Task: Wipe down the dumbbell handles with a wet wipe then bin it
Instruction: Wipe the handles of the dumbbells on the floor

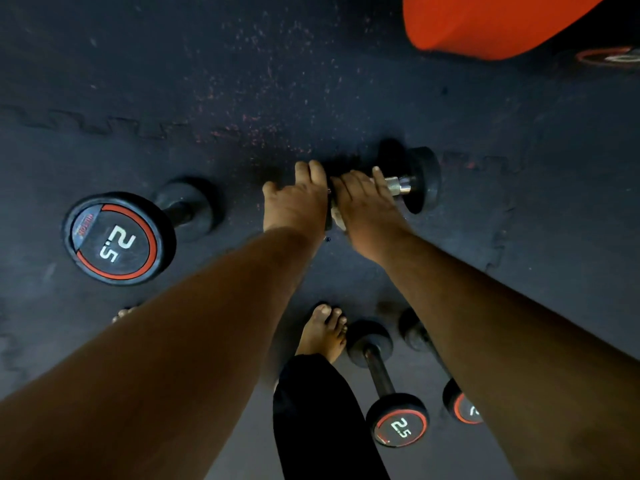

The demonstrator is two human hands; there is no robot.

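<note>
The dumbbell (408, 181) being cleaned lies on the dark rubber floor (173, 81), and all positions below are given relative to it. Its left end is covered by the left hand (294, 199), whose fingers are draped over the head; whether they are curled tight cannot be told in the dim light. The right hand (363, 202) is wrapped round the handle with the wet wipe (335, 213) pinched against the bar — only a pale corner shows under the palm.

Risks from here:

- Rolling may occur if the left hand's hold is relaxed, since the round heads offer no flat to rest on; a bare foot (323, 332) stands just nearer the person.
- The knurled steel section still bare beside the right head could be missed if the stroke is stopped short.
- The wipe may snag or shred on the knurling.

Three further dumbbells are left for wiping (judging by their untouched handles): one well to the left (117, 237), and two (388, 386) (450, 375) nearer the person. No bin is in view — carrying the wipe away must be allowed for.
</note>
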